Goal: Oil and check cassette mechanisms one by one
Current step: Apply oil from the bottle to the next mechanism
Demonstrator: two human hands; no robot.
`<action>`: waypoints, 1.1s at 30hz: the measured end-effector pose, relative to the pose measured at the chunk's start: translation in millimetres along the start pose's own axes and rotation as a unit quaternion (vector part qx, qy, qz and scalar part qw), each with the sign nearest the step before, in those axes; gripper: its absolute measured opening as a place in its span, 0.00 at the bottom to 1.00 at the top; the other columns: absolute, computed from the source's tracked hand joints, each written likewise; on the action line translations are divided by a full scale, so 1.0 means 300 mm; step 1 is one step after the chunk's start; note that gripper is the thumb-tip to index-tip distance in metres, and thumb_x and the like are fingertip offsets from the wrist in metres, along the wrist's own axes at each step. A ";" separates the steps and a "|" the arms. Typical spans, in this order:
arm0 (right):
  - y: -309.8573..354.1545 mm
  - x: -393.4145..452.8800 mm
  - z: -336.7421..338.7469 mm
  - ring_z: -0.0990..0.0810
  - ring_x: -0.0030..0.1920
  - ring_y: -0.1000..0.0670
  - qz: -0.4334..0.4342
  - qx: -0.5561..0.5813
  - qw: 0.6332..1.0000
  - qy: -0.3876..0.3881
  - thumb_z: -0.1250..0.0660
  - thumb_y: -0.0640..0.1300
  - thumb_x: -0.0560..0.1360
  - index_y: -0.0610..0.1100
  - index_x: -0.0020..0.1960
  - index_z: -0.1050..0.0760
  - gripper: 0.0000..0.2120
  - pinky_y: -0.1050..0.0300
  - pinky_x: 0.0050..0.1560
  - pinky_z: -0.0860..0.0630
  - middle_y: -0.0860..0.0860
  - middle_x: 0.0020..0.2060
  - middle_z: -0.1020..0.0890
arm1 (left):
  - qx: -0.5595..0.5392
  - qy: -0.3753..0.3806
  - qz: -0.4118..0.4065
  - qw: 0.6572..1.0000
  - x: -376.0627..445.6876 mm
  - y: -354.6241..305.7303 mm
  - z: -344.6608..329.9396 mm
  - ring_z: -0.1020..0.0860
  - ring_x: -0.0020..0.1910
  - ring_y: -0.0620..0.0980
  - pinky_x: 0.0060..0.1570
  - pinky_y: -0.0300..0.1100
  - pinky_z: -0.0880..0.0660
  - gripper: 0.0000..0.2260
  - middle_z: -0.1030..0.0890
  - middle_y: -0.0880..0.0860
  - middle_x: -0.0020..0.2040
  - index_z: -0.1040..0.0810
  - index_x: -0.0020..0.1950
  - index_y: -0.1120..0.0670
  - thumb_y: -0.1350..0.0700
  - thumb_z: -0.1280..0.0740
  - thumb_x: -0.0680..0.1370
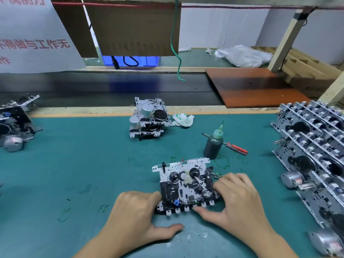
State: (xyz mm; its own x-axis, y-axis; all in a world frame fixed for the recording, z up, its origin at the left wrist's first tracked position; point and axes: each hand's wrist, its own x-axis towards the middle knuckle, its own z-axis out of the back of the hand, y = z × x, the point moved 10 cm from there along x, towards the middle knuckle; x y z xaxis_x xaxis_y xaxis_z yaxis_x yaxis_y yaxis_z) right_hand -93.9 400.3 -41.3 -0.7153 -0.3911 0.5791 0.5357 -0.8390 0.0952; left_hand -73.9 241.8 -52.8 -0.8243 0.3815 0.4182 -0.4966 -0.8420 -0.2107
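Observation:
A cassette mechanism lies flat on the green mat in front of me, its reels and keys facing up. My left hand grips its left edge with curled fingers, the thumb resting on the mat. My right hand holds its right side, fingers curled over the edge and the thumb against the front keys. A dark oil bottle with a green needle tip stands upright just behind the mechanism.
A red-handled screwdriver lies behind the bottle. Two stacked mechanisms sit at the mat's far edge beside a crumpled wrapper. Several mechanisms are stacked at the right, others at the left. A green wire hangs overhead.

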 end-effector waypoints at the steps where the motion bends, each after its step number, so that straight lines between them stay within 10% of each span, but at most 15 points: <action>1: 0.000 0.001 -0.006 0.29 0.33 0.50 0.007 0.009 1.000 0.011 0.36 0.67 0.65 0.44 0.30 0.30 0.25 0.58 0.42 0.35 0.54 0.29 0.28 | -0.002 -0.005 0.008 1.000 0.002 0.003 0.003 0.33 0.17 0.47 0.18 0.32 0.38 0.25 0.34 0.47 0.19 0.34 0.27 0.51 0.30 0.35 0.63; 33: 0.014 0.007 -0.013 0.30 0.32 0.49 0.047 0.075 0.995 0.044 0.31 0.63 0.66 0.44 0.30 0.31 0.23 0.58 0.39 0.33 0.53 0.28 0.30 | 0.011 -0.019 0.132 0.991 0.006 0.088 -0.005 0.34 0.15 0.53 0.18 0.36 0.40 0.31 0.37 0.51 0.15 0.34 0.22 0.55 0.26 0.41 0.62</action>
State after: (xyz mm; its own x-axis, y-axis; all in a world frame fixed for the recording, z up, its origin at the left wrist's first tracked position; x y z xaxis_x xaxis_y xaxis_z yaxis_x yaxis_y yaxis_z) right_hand -94.9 394.4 -42.9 -0.6924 -0.5015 0.5187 0.6578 -0.7342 0.1682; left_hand -88.9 220.8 -58.8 -0.9135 0.1328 0.3845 -0.2591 -0.9187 -0.2982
